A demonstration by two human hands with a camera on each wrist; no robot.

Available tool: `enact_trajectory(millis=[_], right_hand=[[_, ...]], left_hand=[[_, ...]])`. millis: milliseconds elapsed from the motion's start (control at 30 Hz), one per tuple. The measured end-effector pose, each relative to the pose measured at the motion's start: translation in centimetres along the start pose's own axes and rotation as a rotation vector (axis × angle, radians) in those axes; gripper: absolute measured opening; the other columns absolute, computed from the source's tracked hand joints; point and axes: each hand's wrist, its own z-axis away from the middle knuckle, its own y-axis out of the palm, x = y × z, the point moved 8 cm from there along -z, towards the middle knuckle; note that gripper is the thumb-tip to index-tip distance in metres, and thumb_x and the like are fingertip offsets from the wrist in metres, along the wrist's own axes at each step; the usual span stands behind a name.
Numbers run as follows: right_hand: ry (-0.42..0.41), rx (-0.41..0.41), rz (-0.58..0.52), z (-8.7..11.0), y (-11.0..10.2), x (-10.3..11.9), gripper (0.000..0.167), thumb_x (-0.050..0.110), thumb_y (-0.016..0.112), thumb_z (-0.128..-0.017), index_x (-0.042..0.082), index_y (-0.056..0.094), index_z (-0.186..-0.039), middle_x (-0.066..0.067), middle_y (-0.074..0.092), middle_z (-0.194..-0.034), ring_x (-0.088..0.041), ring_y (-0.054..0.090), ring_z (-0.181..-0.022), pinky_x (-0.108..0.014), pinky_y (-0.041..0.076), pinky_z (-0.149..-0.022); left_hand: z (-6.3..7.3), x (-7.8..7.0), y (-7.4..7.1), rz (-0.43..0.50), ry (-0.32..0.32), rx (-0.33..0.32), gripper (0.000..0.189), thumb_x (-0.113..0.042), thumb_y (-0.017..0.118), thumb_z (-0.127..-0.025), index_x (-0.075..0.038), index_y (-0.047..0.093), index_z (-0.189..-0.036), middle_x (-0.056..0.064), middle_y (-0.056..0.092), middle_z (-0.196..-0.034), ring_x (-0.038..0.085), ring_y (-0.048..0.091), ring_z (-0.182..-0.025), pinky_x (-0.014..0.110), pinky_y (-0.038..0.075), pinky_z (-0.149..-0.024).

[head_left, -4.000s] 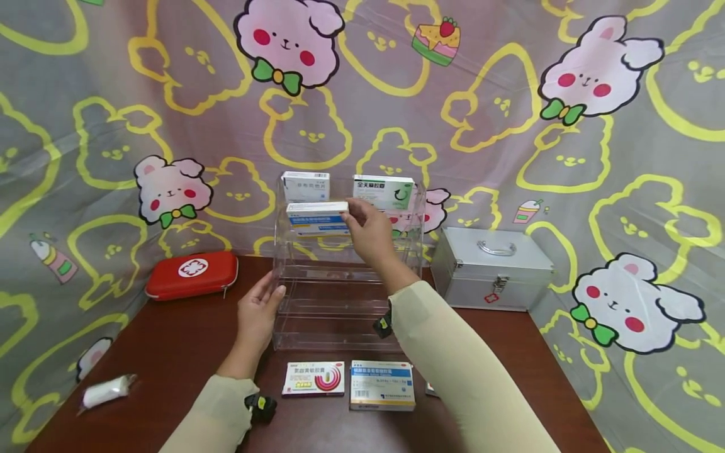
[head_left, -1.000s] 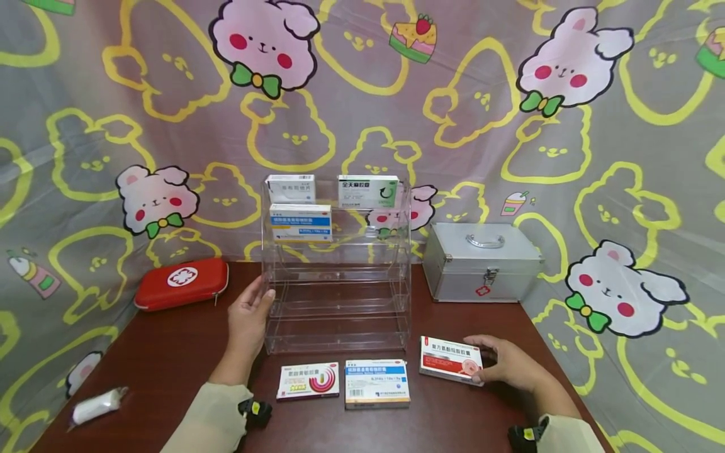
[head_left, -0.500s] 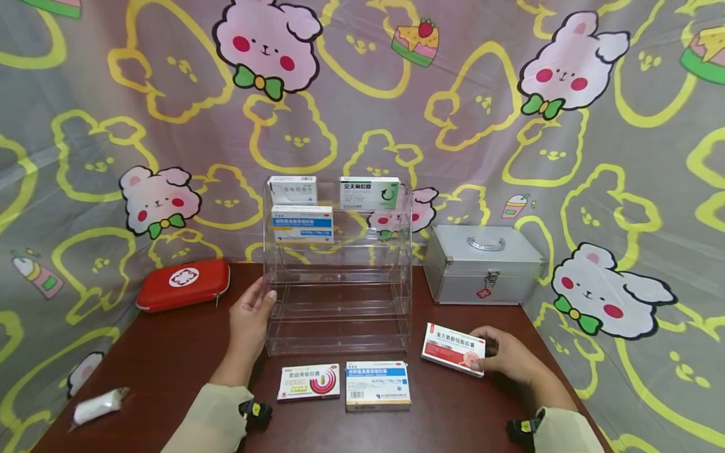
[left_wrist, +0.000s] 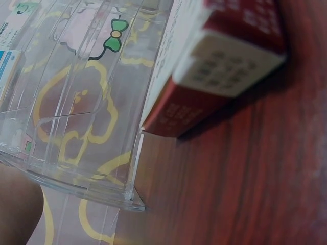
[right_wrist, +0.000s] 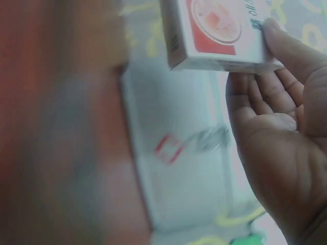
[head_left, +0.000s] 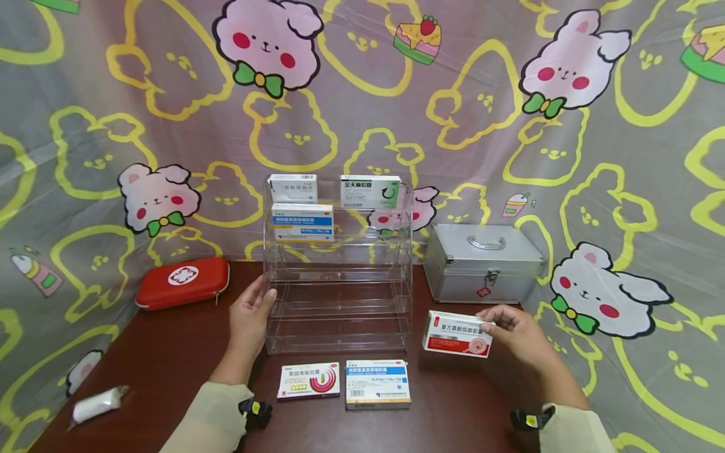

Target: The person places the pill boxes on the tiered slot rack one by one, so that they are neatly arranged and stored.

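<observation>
My right hand (head_left: 518, 333) pinches a red-and-white medicine box (head_left: 457, 335) by its right end, thumb in front, tilted up above the table to the right of the rack. In the right wrist view the same medicine box (right_wrist: 219, 30) shows at the top, the fingers behind it. My left hand (head_left: 249, 321) holds the left side of a clear stepped display rack (head_left: 338, 343). On the rack's top tier stand a white medicine box (head_left: 292, 189) and a green-and-white one (head_left: 370, 192). A blue-and-white medicine box (head_left: 303, 223) stands one tier lower, at the left.
In front of the rack lie a pink-and-white medicine box (head_left: 308, 381) and another blue-and-white box (head_left: 377, 385). A silver case (head_left: 483, 264) stands at the back right, a red first-aid pouch (head_left: 183, 283) at the back left. A wrapped white roll (head_left: 97, 406) lies at the left.
My right hand let go of the blue-and-white box on the second tier, then took the red-and-white box at the right and raised it off the table. The left hand keeps to the rack's side.
</observation>
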Motion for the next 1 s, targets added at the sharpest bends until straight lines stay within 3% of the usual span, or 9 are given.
enact_trajectory(millis=[133, 233, 333, 467, 567, 733, 867, 1000], right_hand=[[-0.128, -0.045, -0.042, -0.8, -0.4, 4.5, 0.016, 0.013, 0.08, -0.1, 0.0, 0.072, -0.108, 0.004, 0.077, -0.12, -0.006, 0.073, -0.099, -0.023, 0.061, -0.08], [-0.206, -0.076, -0.127, -1.9, -0.1, 8.1, 0.018, 0.009, 0.078, -0.101, -0.004, 0.069, -0.108, 0.015, 0.075, -0.117, -0.005, 0.073, -0.098, -0.02, 0.062, -0.08], [-0.248, -0.105, -0.246, -3.4, 0.5, 11.7, 0.023, 0.007, 0.078, -0.101, -0.009, 0.066, -0.112, 0.017, 0.075, -0.117, -0.005, 0.074, -0.1, -0.018, 0.062, -0.083], [-0.294, -0.161, -0.305, -5.7, 1.2, 16.0, 0.027, 0.008, 0.078, -0.101, -0.009, 0.069, -0.119, 0.015, 0.078, -0.109, -0.005, 0.074, -0.096, -0.017, 0.062, -0.079], [-0.324, -0.195, -0.279, -7.6, 1.9, 18.5, 0.027, 0.011, 0.08, -0.1, -0.004, 0.073, -0.122, 0.014, 0.078, -0.104, -0.005, 0.073, -0.089, -0.018, 0.06, -0.069], [-0.348, -0.19, -0.307, -10.7, 3.5, 22.2, 0.028, 0.012, 0.081, -0.1, -0.001, 0.075, -0.123, 0.007, 0.077, -0.111, -0.005, 0.071, -0.09, -0.018, 0.059, -0.075], [-0.387, -0.187, -0.322, -12.7, 4.4, 24.1, 0.025, 0.01, 0.08, -0.1, -0.003, 0.074, -0.122, -0.003, 0.077, -0.125, -0.004, 0.069, -0.095, -0.018, 0.059, -0.08], [-0.383, -0.189, -0.343, -14.3, 5.0, 24.6, 0.024, 0.009, 0.08, -0.1, -0.005, 0.073, -0.12, -0.01, 0.075, -0.132, -0.003, 0.069, -0.096, -0.017, 0.058, -0.078]], left_hand=[[0.0, -0.1, 0.0, -0.002, -0.009, -0.003, 0.054, 0.003, 0.069, -0.104, 0.007, 0.054, -0.156, 0.008, 0.066, -0.153, 0.003, 0.063, -0.136, 0.012, 0.056, -0.1], [0.1, 0.0, -0.2, -0.024, -0.021, -0.011, 0.054, 0.002, 0.069, -0.104, 0.005, 0.054, -0.156, 0.014, 0.061, -0.158, 0.007, 0.059, -0.142, 0.011, 0.055, -0.101], [0.1, 0.0, -0.5, -0.032, -0.02, -0.022, 0.054, 0.001, 0.07, -0.104, 0.005, 0.055, -0.156, 0.015, 0.059, -0.158, 0.007, 0.059, -0.141, 0.01, 0.055, -0.101], [0.1, -0.1, -0.4, -0.006, -0.013, -0.024, 0.054, 0.002, 0.07, -0.104, 0.006, 0.055, -0.155, 0.007, 0.067, -0.151, -0.001, 0.065, -0.131, 0.012, 0.056, -0.099], [0.1, 0.0, -0.1, 0.007, -0.012, -0.012, 0.054, 0.003, 0.069, -0.104, 0.007, 0.054, -0.156, 0.004, 0.069, -0.149, -0.003, 0.065, -0.128, 0.012, 0.056, -0.1], [0.0, 0.1, -0.2, -0.018, -0.02, -0.007, 0.054, 0.001, 0.07, -0.104, 0.005, 0.055, -0.156, 0.007, 0.066, -0.152, 0.0, 0.062, -0.134, 0.011, 0.054, -0.102], [0.0, 0.2, -0.3, -0.032, -0.022, -0.014, 0.054, 0.001, 0.07, -0.104, 0.005, 0.055, -0.156, 0.009, 0.064, -0.154, -0.001, 0.062, -0.134, 0.011, 0.054, -0.102], [0.1, 0.2, -0.3, -0.03, -0.022, -0.015, 0.055, 0.001, 0.07, -0.104, 0.006, 0.054, -0.156, 0.019, 0.058, -0.158, -0.001, 0.062, -0.133, 0.011, 0.054, -0.101]])
